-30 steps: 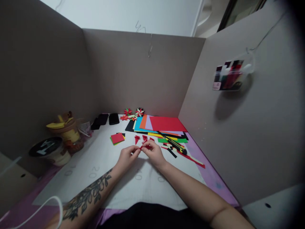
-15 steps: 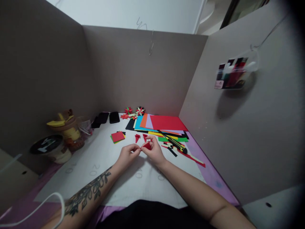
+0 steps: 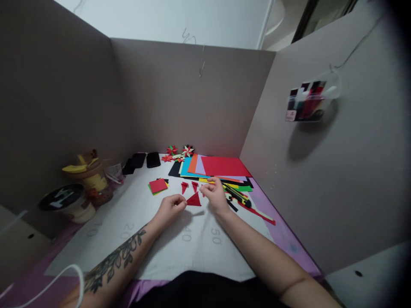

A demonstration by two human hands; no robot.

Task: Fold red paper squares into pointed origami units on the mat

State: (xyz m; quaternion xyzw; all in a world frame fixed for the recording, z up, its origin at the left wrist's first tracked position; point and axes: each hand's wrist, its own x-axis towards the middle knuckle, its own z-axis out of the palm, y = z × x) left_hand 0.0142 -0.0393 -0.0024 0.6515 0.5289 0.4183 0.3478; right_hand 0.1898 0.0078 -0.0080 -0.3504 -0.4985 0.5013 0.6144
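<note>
My left hand (image 3: 171,208) pinches the left corner of a folded red paper triangle (image 3: 194,200), which rests just above the white cutting mat (image 3: 135,239). My right hand (image 3: 216,195) is off the triangle, a little to its right. Its index finger and thumb are apart and nothing shows between them. Two small folded red pieces (image 3: 184,187) (image 3: 194,185) lie just behind the triangle. A small stack of square papers with red on top (image 3: 158,186) lies to the left of them.
Coloured sheets (image 3: 221,167) are fanned at the back right, with a yellow-black utility knife (image 3: 236,194) and paper strips (image 3: 260,214) on them. Finished paper stars (image 3: 180,153) and black phones (image 3: 146,159) sit at the back. Jars and a tape roll (image 3: 77,188) stand left. Cardboard walls surround the desk.
Both hands held and folded the red piece between them. Now my right hand has let go and moved right, and the piece shows as a flat triangle held by my left hand alone.
</note>
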